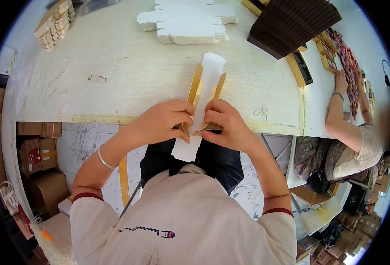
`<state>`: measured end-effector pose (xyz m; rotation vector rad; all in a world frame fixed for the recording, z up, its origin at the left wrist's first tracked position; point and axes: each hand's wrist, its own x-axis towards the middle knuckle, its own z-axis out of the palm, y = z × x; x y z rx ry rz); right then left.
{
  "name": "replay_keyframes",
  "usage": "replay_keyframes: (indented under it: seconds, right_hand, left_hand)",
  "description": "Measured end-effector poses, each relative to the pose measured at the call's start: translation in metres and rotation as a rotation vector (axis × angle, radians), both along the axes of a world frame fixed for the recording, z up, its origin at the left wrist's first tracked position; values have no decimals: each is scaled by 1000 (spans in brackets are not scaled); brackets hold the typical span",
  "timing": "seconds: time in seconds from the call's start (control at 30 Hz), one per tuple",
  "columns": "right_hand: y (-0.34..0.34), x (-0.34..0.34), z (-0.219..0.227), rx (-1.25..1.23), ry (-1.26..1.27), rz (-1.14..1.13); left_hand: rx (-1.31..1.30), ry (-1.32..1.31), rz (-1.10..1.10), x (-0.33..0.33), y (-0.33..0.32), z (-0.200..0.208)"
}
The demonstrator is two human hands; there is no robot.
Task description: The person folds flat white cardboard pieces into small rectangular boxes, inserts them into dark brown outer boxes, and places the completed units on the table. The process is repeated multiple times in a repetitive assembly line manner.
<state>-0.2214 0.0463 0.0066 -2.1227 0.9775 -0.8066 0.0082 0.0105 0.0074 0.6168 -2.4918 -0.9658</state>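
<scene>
A flat white cardboard box blank (209, 84) with two raised gold side flaps lies over the near edge of the pale wooden table (124, 70). My left hand (164, 120) pinches the near end of its left gold flap. On the right gold flap's near end my right hand (226, 123) has its fingers closed. The blank's near end hangs over my lap between both hands.
A stack of white die-cut blanks (188, 22) sits at the table's far middle. Dark brown boxes (292, 22) and gold trays (301, 68) lie far right, small cartons (53, 24) far left. Another person's arm (342, 119) rests on the table at right. Cardboard boxes (40, 152) stand on the floor left.
</scene>
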Motion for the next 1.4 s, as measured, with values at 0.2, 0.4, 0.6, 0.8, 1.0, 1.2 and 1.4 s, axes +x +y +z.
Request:
replay_keyframes:
  seconds: [0.2,0.4,0.6,0.8,1.0,1.2,1.4]
  right_hand:
    - [8,9,-4,-101,31,-69]
    - [20,12,-5,-249,133,-108]
    - [22,9,-15,-351,223,-103]
    - [36,11,-6,-348,250,-104]
    - [25,13,-25,-269,-154,-277]
    - [19,25,-19,183,-529,-360]
    - [25,28,-22,-315,-37,-408]
  left_hand:
    - [-128,35,196,-23,14,-3]
    - [-208,149,304,-21,21,-22]
    - [-444,105,374,-25,26,-19]
    - [-329,98,373,-23,26,-29]
    - [306,240,215,-13,19,-3]
    - [330,288,245,-15,17,-17]
    - [316,376,385,-24,20,-13]
